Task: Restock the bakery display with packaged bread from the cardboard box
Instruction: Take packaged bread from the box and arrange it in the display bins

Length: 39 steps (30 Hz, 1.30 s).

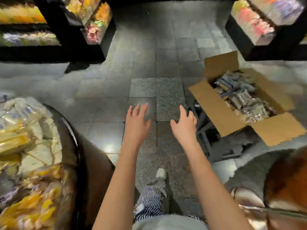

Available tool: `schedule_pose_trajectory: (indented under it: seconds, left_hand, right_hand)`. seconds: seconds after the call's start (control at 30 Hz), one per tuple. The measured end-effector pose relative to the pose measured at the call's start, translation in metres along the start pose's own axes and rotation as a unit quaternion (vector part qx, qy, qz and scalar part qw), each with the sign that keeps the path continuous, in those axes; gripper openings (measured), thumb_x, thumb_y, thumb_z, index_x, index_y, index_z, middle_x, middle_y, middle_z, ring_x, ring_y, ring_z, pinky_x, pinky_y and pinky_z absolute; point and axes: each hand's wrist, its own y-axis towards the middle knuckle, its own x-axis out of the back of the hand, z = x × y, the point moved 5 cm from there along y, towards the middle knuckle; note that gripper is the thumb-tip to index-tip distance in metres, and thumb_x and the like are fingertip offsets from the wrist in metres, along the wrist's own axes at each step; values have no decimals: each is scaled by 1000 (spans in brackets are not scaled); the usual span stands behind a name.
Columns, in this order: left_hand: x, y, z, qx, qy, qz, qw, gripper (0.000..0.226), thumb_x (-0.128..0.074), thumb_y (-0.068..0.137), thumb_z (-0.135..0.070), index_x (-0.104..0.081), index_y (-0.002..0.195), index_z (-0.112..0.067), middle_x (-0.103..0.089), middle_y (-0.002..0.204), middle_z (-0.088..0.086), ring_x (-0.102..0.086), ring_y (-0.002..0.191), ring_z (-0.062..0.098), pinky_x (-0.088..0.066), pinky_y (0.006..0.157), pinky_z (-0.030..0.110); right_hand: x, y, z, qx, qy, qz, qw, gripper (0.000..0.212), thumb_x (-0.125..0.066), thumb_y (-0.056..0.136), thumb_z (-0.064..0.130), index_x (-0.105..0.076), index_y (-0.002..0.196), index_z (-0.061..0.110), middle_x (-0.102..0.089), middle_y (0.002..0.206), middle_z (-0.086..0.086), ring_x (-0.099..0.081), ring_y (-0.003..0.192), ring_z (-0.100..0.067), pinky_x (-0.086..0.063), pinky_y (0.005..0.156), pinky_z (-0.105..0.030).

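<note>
Both grips are empty: the left grip (137, 121) is held flat with its fingers spread, and the right grip (184, 127) is loosely open with the thumb out, each hanging above the floor (156, 90) and touching nothing. Note that the right grip is nearest the stock, just beside the dark stand (209, 140) that carries the cardboard box (214, 107). The box sits to your right with all flaps folded outward, and the packaged bread (244, 98) lies heaped inside it, well apart from either grip. The bakery display (71, 130) stands on your left, already piled with wrapped packs (25, 138) close to its rim. Expect three likely faults. First, the box appears to overhang its stand, so leaning on or pulling a flap could tip it and spill the load. Second, the wrappers look slick; taking too many at once in one grip risks a drop. Third, packs placed near the display rim may slide off the existing pile. Reach into the box over the near flap, and carry across with both grips.
</note>
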Motion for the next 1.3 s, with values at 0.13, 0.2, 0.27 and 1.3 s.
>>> schedule_pose_trajectory:
  seconds: [0.13,0.2,0.27,1.3]
  left_hand:
    - [-43,77,-34,-29,-14,50,998,65,-57,97,-19,-27,154,-20,-25,160,12,-9,150,33,-9,122,41]
    - [-62,114,-53,-39,-23,70,997,65,-56,98,-20,-25,155,-20,-23,161,11,-7,150,33,-9,122,42]
    - [-80,145,-73,-63,-29,90,994,64,-55,99,-21,-25,155,-21,-22,162,9,-6,150,31,-10,123,42]
    - [-428,421,-349,-118,12,404,907,55,-52,101,-28,-31,152,-20,-29,157,7,-12,148,29,-17,118,43]
  right_hand:
    - [21,66,-20,-57,-19,-14,998,69,-49,102,32,-8,157,30,-1,164,-9,1,149,-36,-20,117,-56]
    - [33,96,-29,-74,-19,-26,997,70,-50,102,31,-7,157,31,1,165,-5,3,150,-35,-19,118,-55]
    - [45,124,-41,-88,-1,-37,995,70,-50,102,30,-7,157,32,2,165,-4,3,150,-35,-17,118,-52]
    - [217,452,-360,-354,210,-131,902,65,-56,98,27,-23,154,29,-24,160,-8,-38,140,-29,-43,107,-48]
